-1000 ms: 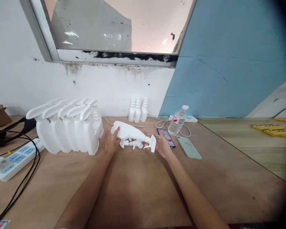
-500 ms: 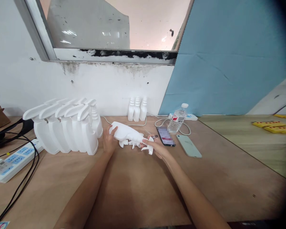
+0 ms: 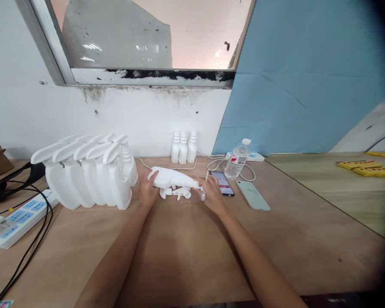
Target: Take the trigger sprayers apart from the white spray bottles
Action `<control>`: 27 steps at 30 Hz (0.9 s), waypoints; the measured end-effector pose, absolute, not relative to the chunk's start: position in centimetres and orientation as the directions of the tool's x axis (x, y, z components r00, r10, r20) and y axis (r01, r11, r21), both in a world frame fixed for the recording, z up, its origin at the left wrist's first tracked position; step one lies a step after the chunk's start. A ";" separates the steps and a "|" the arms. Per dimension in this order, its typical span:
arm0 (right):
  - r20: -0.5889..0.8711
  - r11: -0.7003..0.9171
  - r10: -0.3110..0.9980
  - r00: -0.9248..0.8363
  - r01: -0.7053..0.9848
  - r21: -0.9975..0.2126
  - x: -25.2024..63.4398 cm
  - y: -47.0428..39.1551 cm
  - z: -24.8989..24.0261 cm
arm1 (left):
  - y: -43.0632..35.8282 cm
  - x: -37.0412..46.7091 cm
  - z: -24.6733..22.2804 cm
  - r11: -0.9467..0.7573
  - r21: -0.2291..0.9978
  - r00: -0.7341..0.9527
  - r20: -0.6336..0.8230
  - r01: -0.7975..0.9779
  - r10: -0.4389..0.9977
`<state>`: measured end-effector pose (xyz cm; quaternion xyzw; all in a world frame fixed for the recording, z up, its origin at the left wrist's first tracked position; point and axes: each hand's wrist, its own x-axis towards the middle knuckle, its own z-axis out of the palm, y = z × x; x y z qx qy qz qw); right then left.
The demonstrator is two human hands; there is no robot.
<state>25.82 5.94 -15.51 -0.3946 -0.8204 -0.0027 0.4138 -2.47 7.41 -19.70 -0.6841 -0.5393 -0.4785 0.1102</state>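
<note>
A white plastic bottle-shaped piece (image 3: 173,178) is held tilted on its side above the table. My left hand (image 3: 148,187) grips its wide end on the left. At its narrow right end, my right hand (image 3: 211,192) is closed on a thin tool (image 3: 203,196) with a clear handle and a slim shaft pointing up. The fingertips of that hand also touch the narrow end. Small white parts, one a curved piece (image 3: 165,193) and one a trigger-like piece (image 3: 182,193), lie on the table under the bottle.
Several white handled pieces (image 3: 93,184) stand at left, beside a power strip (image 3: 22,216) and black cables. Three small white bottles (image 3: 183,149) stand by the wall. A water bottle (image 3: 237,160) and two phones, one pale green (image 3: 253,196), sit at right.
The white trigger-like part that was at my right fingers is no longer in them. My right hand has turned, and the tool now stands more upright by the bottle's narrow end.
</note>
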 end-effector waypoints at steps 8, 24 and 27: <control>0.694 0.648 0.663 -0.280 0.678 -0.346 26.0 6.5 -17.2 | 7.3 -2.6 -19.5 -0.386 0.356 -0.032 0.769 0.851 0.638; 0.659 0.661 0.703 -0.266 0.586 -0.468 25.5 6.2 -17.2 | 7.4 -2.6 -19.5 -0.366 0.377 -0.073 0.774 0.850 0.628; 0.657 0.662 0.715 -0.239 0.533 -0.526 25.4 6.1 -17.0 | 7.5 -2.7 -19.5 -0.362 0.424 -0.130 0.779 0.830 0.613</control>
